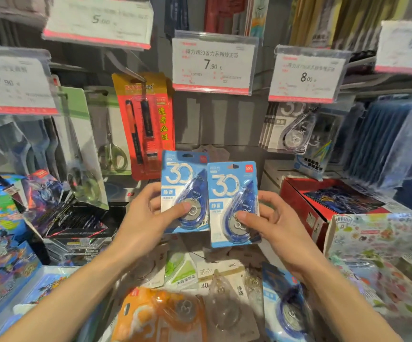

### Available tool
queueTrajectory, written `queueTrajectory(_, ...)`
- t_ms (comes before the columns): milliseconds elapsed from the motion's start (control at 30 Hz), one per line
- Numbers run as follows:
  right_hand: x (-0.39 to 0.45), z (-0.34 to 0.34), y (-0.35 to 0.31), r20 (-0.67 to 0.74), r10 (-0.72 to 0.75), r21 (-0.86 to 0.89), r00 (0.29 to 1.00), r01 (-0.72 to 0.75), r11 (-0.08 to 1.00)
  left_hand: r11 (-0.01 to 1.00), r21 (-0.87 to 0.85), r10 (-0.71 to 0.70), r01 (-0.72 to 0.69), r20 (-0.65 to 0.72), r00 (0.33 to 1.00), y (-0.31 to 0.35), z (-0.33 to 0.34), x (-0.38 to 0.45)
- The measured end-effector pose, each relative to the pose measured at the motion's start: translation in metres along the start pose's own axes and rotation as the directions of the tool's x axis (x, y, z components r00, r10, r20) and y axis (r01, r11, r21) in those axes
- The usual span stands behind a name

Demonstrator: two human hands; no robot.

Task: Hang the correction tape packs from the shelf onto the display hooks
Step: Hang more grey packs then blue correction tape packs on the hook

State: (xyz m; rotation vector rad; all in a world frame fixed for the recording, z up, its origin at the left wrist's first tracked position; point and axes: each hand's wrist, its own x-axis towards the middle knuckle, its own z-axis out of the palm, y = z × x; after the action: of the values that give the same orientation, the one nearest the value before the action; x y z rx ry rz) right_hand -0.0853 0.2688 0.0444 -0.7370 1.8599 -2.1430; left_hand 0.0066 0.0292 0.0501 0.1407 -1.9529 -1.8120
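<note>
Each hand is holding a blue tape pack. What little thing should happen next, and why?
Probably lift the pack in the right hand up toward the bare spot under the 7.90 price tag. Both blue packs, the right one and the left one in the left hand, are held upright below that tag, with their hang holes on top. The hook itself is not clearly visible.
</note>
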Motion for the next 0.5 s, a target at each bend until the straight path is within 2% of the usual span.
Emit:
queueTrajectory(233, -0.014, -0.022, -0.035, 0.006, -0.119, -0.041, 0.993, 0.120, 0.992, 0.995, -0.005, 0.095, -0.095, 0.018, 0.995, 0.029, 0.023, -0.015)
queueTrajectory(500, -0.024, -0.093, -0.075, 0.089, -0.219, -0.101, 0.972, 0.228, 0.968, 0.980, 0.066, 0.188, -0.188, 0.006, 0.982, 0.054, 0.096, -0.032)
